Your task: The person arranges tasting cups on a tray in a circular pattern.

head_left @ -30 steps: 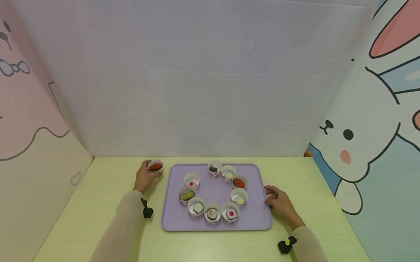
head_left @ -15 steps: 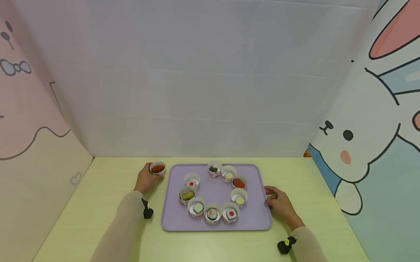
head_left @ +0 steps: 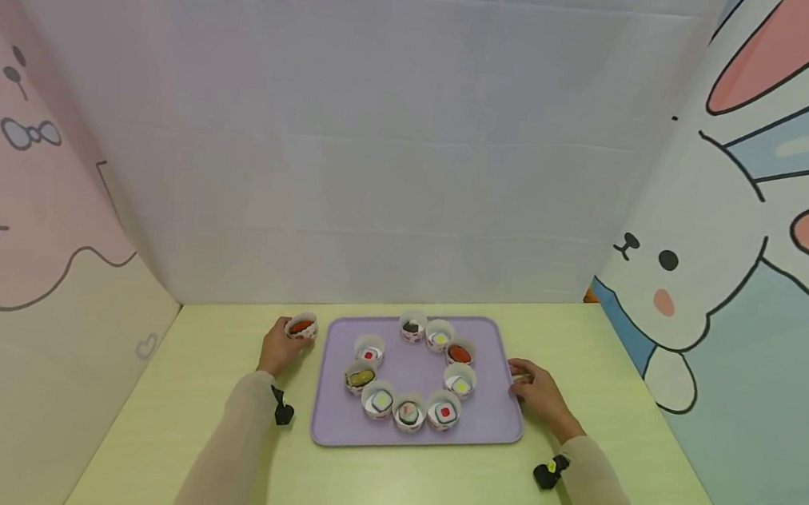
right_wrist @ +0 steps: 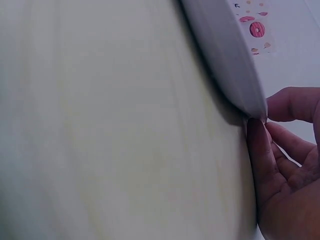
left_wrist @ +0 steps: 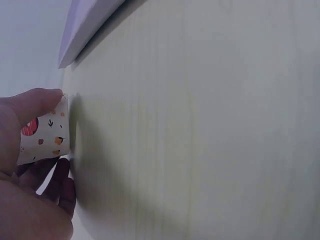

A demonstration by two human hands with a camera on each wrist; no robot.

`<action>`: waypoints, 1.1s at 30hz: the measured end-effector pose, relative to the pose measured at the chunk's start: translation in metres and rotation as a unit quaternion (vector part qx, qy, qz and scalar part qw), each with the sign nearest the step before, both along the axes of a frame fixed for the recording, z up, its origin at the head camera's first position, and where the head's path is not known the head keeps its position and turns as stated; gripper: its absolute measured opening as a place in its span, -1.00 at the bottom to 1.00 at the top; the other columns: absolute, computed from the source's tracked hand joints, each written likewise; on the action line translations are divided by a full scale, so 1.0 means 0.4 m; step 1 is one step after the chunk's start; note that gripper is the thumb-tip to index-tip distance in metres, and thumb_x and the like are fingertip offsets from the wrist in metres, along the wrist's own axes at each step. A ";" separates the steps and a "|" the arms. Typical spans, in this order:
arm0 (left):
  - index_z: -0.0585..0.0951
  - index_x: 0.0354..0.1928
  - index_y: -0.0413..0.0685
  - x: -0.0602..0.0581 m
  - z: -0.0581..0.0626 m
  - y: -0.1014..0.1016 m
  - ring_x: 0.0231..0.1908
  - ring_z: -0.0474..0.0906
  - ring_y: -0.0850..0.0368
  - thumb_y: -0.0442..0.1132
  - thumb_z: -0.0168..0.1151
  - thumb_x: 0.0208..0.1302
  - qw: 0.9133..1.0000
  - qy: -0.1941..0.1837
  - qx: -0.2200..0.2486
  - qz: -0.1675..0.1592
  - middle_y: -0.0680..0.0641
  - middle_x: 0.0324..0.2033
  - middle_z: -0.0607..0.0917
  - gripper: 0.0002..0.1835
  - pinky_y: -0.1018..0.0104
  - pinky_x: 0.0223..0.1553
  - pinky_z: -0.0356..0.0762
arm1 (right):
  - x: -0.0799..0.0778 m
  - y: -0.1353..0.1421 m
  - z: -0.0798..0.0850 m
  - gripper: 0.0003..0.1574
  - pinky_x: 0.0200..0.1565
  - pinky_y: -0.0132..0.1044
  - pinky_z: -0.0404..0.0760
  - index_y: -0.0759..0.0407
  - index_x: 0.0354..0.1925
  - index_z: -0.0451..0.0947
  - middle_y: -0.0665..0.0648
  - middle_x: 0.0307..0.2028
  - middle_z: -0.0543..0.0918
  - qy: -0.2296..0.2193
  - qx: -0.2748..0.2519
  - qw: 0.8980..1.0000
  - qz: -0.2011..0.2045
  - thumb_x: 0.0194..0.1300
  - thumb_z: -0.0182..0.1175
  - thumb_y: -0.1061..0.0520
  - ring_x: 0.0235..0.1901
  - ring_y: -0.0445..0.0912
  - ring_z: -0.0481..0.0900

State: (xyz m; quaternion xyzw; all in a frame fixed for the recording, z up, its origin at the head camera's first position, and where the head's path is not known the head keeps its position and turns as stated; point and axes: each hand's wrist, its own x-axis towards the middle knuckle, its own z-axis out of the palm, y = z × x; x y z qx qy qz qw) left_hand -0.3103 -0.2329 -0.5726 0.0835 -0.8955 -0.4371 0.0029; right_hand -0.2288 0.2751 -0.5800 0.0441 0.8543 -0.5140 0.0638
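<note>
My left hand [head_left: 282, 346] grips a patterned paper cup [head_left: 301, 327] that holds an orange-red sushi piece [head_left: 302, 328]. It is left of the lilac tray [head_left: 412, 365], near the table's back edge. Seen from the left wrist, the cup [left_wrist: 47, 132] sits between thumb and fingers with its base right at the tabletop. On the tray, several similar cups form a loose ring, each with a sushi piece inside; one holds a yellow-green piece [head_left: 361, 377]. At the tray's right rim [right_wrist: 257, 95], my right hand [head_left: 540, 391] pinches the edge between thumb and fingers.
A pale yellow-green table [head_left: 383, 491] bears the tray. Behind it hangs a white cloth wall [head_left: 412, 165]. Cartoon panels close off both sides, a rabbit panel [head_left: 703, 311] on the right and a pink one [head_left: 32, 212] on the left.
My left hand, with the cup, has moved slightly toward me and the tray, and the cup's tilt has shifted a little. The right hand and tray stay in place.
</note>
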 end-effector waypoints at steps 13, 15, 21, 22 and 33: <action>0.31 0.28 -0.30 0.016 0.023 -0.028 0.16 0.48 -0.25 -0.11 0.33 0.24 1.000 0.019 0.004 -0.010 -0.37 0.20 0.50 -0.32 -0.10 0.15 0.46 | 0.001 0.002 0.000 -0.29 -0.23 -0.31 0.58 0.32 0.32 0.36 0.34 0.09 0.54 0.004 -0.001 1.000 0.003 0.17 0.16 0.38 -0.16 -0.08 0.56; 0.32 0.27 -0.29 0.019 0.038 -0.030 0.14 0.49 -0.25 -0.10 0.34 0.22 1.000 0.026 0.003 -0.013 -0.36 0.18 0.52 -0.32 -0.10 0.13 0.47 | 0.002 0.002 0.001 -0.29 -0.23 -0.30 0.58 0.32 0.32 0.35 0.34 0.09 0.53 0.004 -0.001 1.000 0.004 0.17 0.16 0.37 -0.16 -0.07 0.56; 0.34 0.28 -0.23 0.029 0.084 -0.028 0.10 0.52 -0.23 -0.07 0.36 0.20 0.999 0.035 0.004 -0.029 -0.33 0.14 0.55 -0.31 -0.09 0.08 0.52 | 0.004 0.001 0.005 -0.31 -0.21 -0.30 0.58 0.33 0.31 0.37 0.35 0.09 0.54 0.009 0.011 1.000 0.005 0.18 0.16 0.36 -0.13 -0.04 0.58; 0.34 0.28 -0.22 0.030 0.091 -0.026 0.10 0.53 -0.22 -0.07 0.37 0.20 0.999 0.037 0.007 -0.032 -0.33 0.14 0.55 -0.30 -0.08 0.06 0.53 | 0.004 0.001 0.005 -0.31 -0.21 -0.30 0.58 0.33 0.31 0.37 0.35 0.09 0.54 0.009 0.012 1.000 0.005 0.18 0.16 0.36 -0.13 -0.03 0.58; 0.30 0.35 -0.17 0.048 0.165 0.015 0.01 0.57 -0.16 -0.05 0.37 0.19 0.997 0.049 0.024 -0.062 -0.29 0.14 0.54 -0.25 0.13 -0.15 0.61 | 0.005 0.002 0.004 -0.32 -0.24 -0.34 0.57 0.30 0.32 0.36 0.34 0.11 0.53 0.007 0.004 1.000 0.008 0.22 0.14 0.34 -0.15 -0.07 0.55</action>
